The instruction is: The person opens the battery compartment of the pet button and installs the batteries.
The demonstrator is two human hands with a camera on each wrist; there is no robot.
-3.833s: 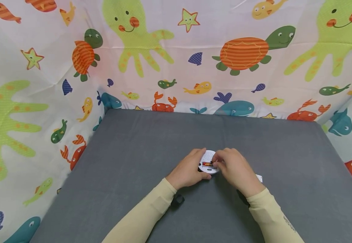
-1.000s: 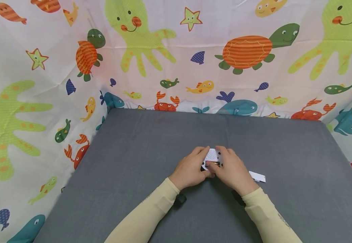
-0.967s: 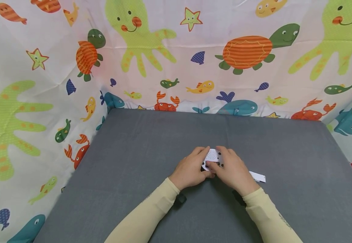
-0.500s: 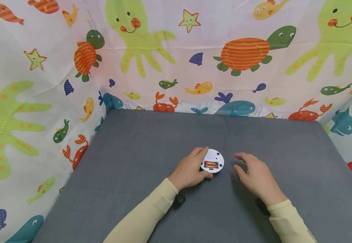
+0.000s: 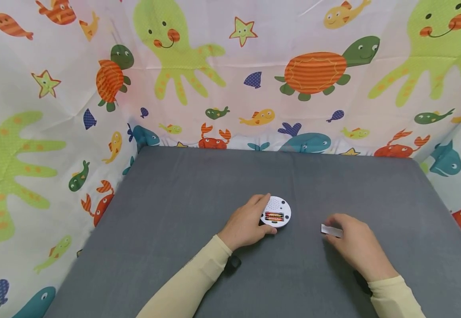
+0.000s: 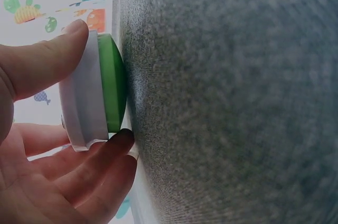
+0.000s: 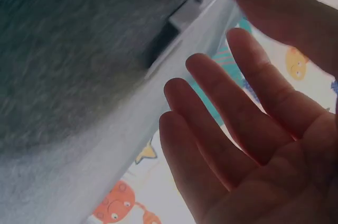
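Note:
A round white device (image 5: pixel 279 206) with a pattern of small holes lies on the grey table, two batteries (image 5: pixel 274 216) seated side by side in its uncovered compartment. Its green underside (image 6: pixel 112 81) faces the tabletop in the left wrist view. My left hand (image 5: pixel 244 225) grips the device by its edge, thumb on one side and fingers on the other. To the right, my right hand (image 5: pixel 355 240) is over a small white battery cover (image 5: pixel 331 230). In the right wrist view its relaxed fingers (image 7: pixel 227 102) are apart from the cover (image 7: pixel 182 18), which sits on the table.
Grey cloth (image 5: pixel 198 185) covers the table. Behind it and at both sides hang white curtains (image 5: pixel 230 57) printed with sea animals. A black strap piece (image 5: pixel 233 263) shows under the left wrist.
My right hand has left the device, exposing both batteries, and has moved right to the battery cover. The left hand keeps its hold on the device.

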